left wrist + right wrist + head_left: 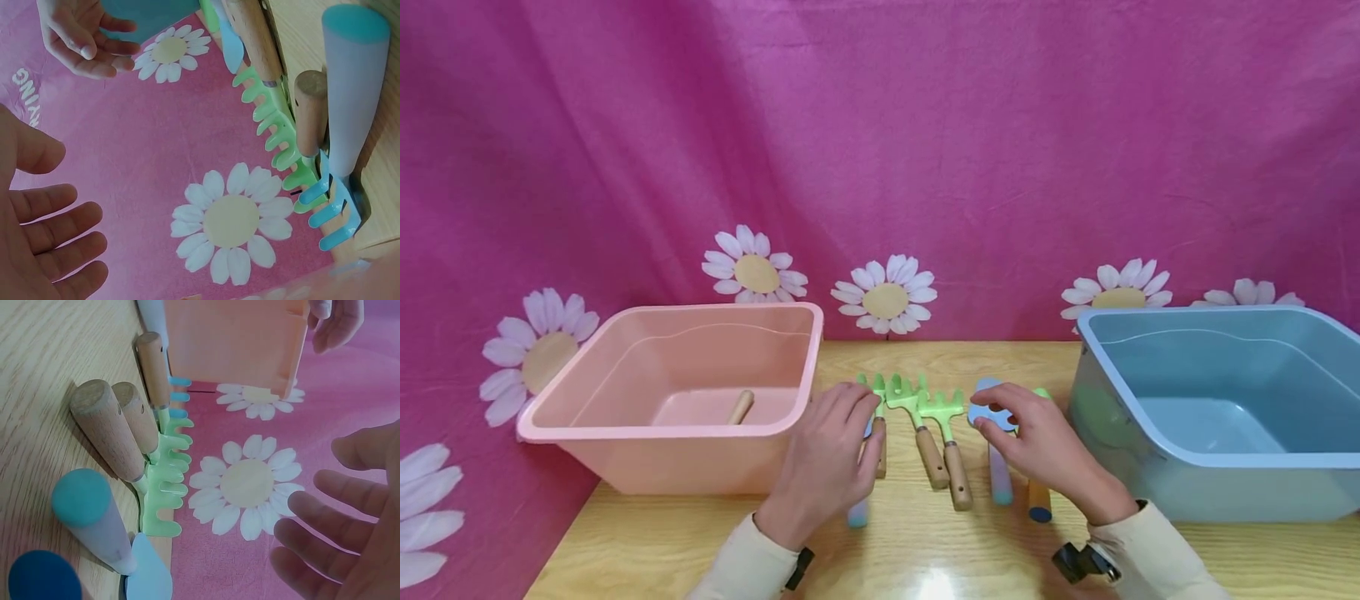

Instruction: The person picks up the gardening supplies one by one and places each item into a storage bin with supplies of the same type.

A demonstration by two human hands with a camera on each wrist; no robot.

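My left hand hovers beside the pink tub with relaxed fingers and nothing in its grasp. Under it lies a small blue hand rake with a pale handle, mostly hidden in the head view. A green rake with a wooden handle is partly covered by that hand. Two more wooden-handled green rakes lie between the hands. Over a blue trowel with a lilac handle, my right hand is held with loosely bent fingers, empty. Below its wrist side lies an orange-handled tool, its head largely hidden.
On the left stands a pink tub with a wooden handle showing inside. A blue tub stands on the right. Behind the wooden table hangs a magenta cloth printed with daisies.
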